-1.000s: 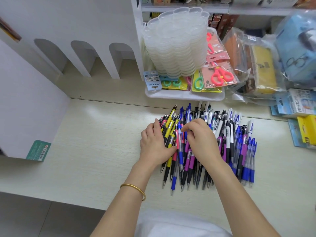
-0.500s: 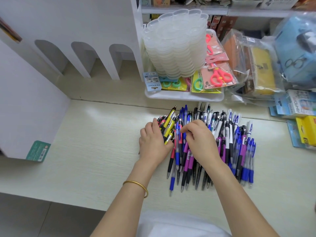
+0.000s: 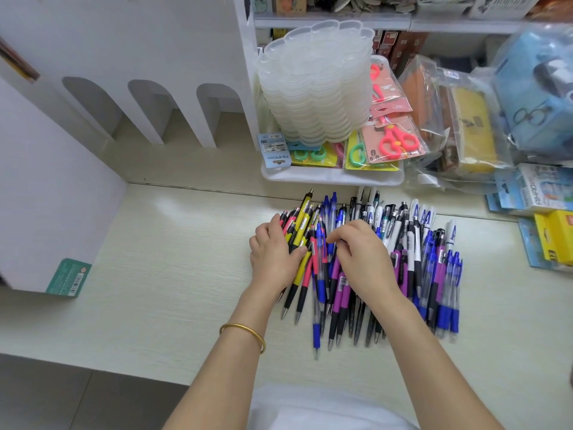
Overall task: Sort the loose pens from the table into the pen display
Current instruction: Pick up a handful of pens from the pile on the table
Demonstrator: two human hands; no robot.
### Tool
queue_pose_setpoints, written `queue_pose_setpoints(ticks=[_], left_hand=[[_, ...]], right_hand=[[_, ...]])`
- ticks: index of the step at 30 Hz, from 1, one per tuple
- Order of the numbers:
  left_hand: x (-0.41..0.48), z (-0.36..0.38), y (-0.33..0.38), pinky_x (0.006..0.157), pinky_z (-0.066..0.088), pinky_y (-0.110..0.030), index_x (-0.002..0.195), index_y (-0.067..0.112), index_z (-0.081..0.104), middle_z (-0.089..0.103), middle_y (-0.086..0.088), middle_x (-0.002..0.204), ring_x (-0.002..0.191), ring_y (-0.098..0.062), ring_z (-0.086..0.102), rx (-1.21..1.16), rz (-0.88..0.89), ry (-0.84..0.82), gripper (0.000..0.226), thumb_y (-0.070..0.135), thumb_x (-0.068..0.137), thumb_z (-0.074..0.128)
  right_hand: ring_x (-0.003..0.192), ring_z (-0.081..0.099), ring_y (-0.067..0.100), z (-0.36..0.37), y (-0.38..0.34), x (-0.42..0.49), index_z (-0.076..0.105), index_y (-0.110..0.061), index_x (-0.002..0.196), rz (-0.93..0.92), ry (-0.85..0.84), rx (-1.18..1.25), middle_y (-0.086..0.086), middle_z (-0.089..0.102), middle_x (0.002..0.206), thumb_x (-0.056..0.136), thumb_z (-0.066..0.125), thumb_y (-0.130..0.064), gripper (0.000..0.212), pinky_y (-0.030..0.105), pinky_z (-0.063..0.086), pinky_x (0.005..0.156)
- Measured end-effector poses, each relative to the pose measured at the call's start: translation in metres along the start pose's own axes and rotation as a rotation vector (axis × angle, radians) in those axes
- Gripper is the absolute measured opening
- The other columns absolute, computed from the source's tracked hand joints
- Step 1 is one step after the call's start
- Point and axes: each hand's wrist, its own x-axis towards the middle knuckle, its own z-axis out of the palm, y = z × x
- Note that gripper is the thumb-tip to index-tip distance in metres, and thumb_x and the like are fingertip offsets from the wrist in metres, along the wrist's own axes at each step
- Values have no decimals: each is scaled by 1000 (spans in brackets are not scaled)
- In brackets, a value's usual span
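A heap of loose pens (image 3: pixel 412 268) in yellow, pink, blue, purple, black and white lies on the pale table (image 3: pixel 161 268), tips mostly toward me. My left hand (image 3: pixel 273 259) holds a small bundle of yellow and pink pens (image 3: pixel 302 231) at the heap's left edge, thumb pressed across them. My right hand (image 3: pixel 362 259) sits over the middle of the heap. Its curled fingertips pinch a pen beside a red and blue pen (image 3: pixel 321 243). A white stand with arched openings (image 3: pixel 173 113) rises at the back left.
A stack of translucent scalloped trays (image 3: pixel 316 88) stands on a white tray (image 3: pixel 331 178) with packaged scissors (image 3: pixel 393 141) just behind the pens. Bagged stationery (image 3: pixel 465 125) and boxes (image 3: pixel 555 237) crowd the right. A white box (image 3: pixel 46 212) stands at the left.
My left hand has gathered the yellow and pink pens tighter and drawn them slightly left of the heap. My right hand stays over the middle, its fingers still working at the pens.
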Motion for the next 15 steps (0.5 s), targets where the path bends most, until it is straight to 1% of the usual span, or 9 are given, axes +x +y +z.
queue_pose_setpoints(ticks=[5, 12, 15], left_hand=[[-1, 6, 4, 103, 34, -36, 151, 11, 12, 25, -11, 149, 131, -27, 29, 91, 12, 44, 80, 43, 93, 56], [2, 6, -3, 98, 37, -33, 149, 12, 21, 33, -11, 143, 125, -26, 34, 54, 28, 94, 70, 40, 94, 55], [0, 10, -1, 97, 37, -33, 148, 10, 20, 33, -11, 143, 125, -26, 35, 103, 37, 128, 70, 44, 95, 50]], right_hand=[[90, 56, 15, 1, 0, 0, 67, -10, 101, -6, 11, 12, 1, 55, 108, 94, 46, 0, 25, 33, 51, 78], [89, 57, 17, 2, 0, -1, 68, -9, 102, -12, 10, 15, 2, 56, 109, 94, 46, 0, 25, 35, 51, 78], [88, 57, 19, 3, 0, -1, 68, -8, 102, -21, 8, 13, 3, 57, 107, 93, 47, 0, 24, 36, 52, 76]])
